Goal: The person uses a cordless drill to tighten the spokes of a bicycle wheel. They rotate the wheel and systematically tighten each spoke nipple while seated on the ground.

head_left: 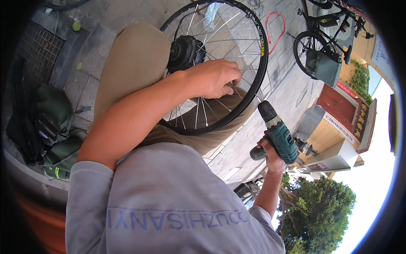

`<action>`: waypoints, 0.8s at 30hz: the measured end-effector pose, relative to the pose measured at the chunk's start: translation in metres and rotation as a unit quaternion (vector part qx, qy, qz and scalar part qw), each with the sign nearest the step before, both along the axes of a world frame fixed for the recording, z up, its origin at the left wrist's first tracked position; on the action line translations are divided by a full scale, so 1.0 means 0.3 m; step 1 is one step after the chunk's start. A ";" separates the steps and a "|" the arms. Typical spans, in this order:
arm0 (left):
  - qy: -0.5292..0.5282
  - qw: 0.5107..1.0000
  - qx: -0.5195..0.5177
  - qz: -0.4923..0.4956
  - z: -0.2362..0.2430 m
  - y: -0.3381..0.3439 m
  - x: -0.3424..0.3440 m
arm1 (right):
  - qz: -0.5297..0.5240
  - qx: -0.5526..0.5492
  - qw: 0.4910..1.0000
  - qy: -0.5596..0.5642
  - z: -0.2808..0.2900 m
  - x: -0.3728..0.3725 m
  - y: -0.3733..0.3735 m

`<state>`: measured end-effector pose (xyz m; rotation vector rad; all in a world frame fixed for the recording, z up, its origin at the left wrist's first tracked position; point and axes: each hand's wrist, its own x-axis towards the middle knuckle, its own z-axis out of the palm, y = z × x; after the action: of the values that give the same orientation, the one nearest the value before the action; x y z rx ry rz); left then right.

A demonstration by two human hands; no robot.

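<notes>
A spoked wheel (263, 72) with a black rim and a thick black hub motor (182, 54) leans over my thighs. My left hand (216, 78) reaches across it, fingers curled in and closed around a spoke (237, 94) near the lower right of the rim. My right hand (272, 158) grips the handle of a teal and black cordless drill (281, 139), held out to the right. Its chuck points up and left, and a thin bit (258, 98) extends to the outer side of the rim. Whether the bit touches the rim, I cannot tell.
On paving at the left lies a dark green bag (57, 114) beside a metal grate (36, 48). A red loop of cord (275, 31) lies beyond the wheel. A parked bicycle (313, 48) with a grey-green basket stands at the upper right, near buildings and a tree (317, 207).
</notes>
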<state>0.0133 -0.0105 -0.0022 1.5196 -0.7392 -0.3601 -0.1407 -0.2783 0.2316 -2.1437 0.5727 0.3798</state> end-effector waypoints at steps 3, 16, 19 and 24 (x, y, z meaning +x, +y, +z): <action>0.054 0.998 0.025 0.005 0.056 0.027 0.004 | 0.060 -0.035 0.998 -0.002 0.021 0.044 -0.037; 0.028 0.993 -0.051 0.103 0.052 -0.020 0.003 | 0.490 -0.333 0.797 -0.121 0.149 0.339 0.031; 0.017 0.990 -0.058 0.130 0.038 -0.022 0.002 | 0.549 -0.372 0.726 -0.180 0.172 0.405 0.073; -0.007 0.993 -0.027 0.118 0.029 -0.003 0.013 | 0.566 -0.342 0.720 -0.209 0.163 0.435 0.027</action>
<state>0.0171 -0.0115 0.0066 1.5399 -0.5677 -0.1500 -0.0103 -0.2700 0.2805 -2.9574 -1.1444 0.3043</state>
